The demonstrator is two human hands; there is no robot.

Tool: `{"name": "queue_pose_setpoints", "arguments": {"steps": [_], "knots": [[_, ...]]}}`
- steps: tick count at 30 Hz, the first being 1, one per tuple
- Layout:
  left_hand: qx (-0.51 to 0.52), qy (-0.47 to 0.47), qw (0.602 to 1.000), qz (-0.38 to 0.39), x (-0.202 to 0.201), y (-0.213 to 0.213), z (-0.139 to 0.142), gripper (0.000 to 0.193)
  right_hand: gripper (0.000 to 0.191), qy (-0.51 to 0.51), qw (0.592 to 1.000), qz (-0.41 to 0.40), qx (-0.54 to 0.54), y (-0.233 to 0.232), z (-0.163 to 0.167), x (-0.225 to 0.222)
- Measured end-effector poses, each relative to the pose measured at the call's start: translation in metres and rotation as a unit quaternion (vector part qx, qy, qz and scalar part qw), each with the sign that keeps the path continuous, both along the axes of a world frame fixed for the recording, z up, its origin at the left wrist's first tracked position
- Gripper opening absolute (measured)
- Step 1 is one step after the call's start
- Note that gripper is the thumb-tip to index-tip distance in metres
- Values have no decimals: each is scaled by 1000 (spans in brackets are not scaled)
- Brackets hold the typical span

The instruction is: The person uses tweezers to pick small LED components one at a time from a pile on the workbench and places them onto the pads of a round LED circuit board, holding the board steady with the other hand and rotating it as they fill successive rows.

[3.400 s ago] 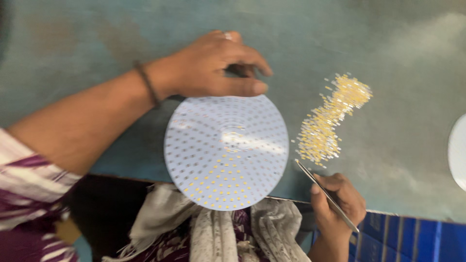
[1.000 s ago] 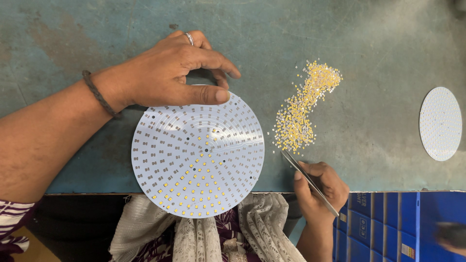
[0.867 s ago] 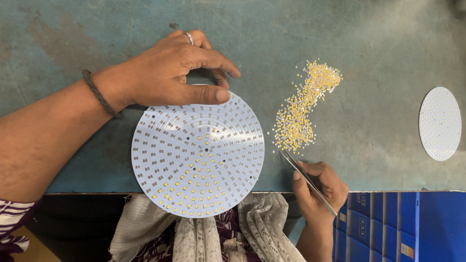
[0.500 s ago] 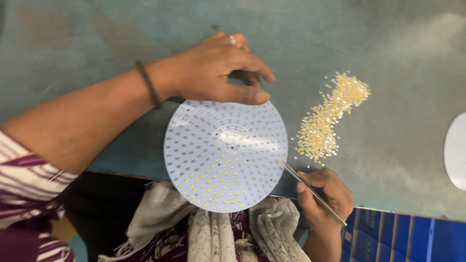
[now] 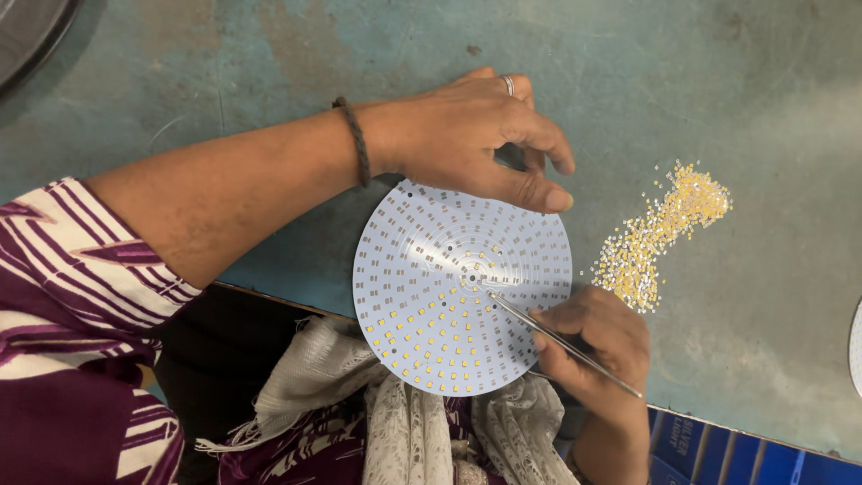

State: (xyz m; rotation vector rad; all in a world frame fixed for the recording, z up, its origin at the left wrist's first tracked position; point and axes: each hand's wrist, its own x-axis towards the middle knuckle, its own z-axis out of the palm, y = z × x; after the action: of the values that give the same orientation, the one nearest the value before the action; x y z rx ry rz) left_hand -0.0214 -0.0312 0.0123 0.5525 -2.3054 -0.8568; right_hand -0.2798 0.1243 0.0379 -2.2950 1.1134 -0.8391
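A round white circuit disc lies at the table's near edge, with small yellow chips set on its lower half. My left hand rests on the disc's far rim, thumb pressing it down. My right hand holds thin metal tweezers. Their tip touches the disc near its centre. A pile of loose yellow chips lies on the table to the right of the disc.
The blue-green table top is worn. Another white disc's edge shows at the far right. Blue boxes sit below the table edge at the bottom right. A pale scarf lies in my lap.
My right hand has moved the tweezers from the chip pile to the disc's centre. The left hand keeps holding the rim.
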Motion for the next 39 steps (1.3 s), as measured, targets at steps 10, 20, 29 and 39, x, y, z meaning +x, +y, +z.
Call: {"name": "queue_pose_setpoints", "arguments": {"steps": [10, 20, 29, 39], "knots": [[1, 5, 1000, 1, -1, 0, -2, 73, 17, 26, 999, 10, -29, 1, 1, 8], [-3, -9, 1000, -15, 3, 0, 2, 61, 17, -33, 977, -208, -33, 25, -9, -47], [10, -32, 999, -18, 7, 4, 4, 66, 15, -40, 971, -236, -12, 41, -16, -76], [9, -30, 999, -16, 7, 5, 3, 66, 13, -21, 975, -221, -6, 37, -13, -71]]}}
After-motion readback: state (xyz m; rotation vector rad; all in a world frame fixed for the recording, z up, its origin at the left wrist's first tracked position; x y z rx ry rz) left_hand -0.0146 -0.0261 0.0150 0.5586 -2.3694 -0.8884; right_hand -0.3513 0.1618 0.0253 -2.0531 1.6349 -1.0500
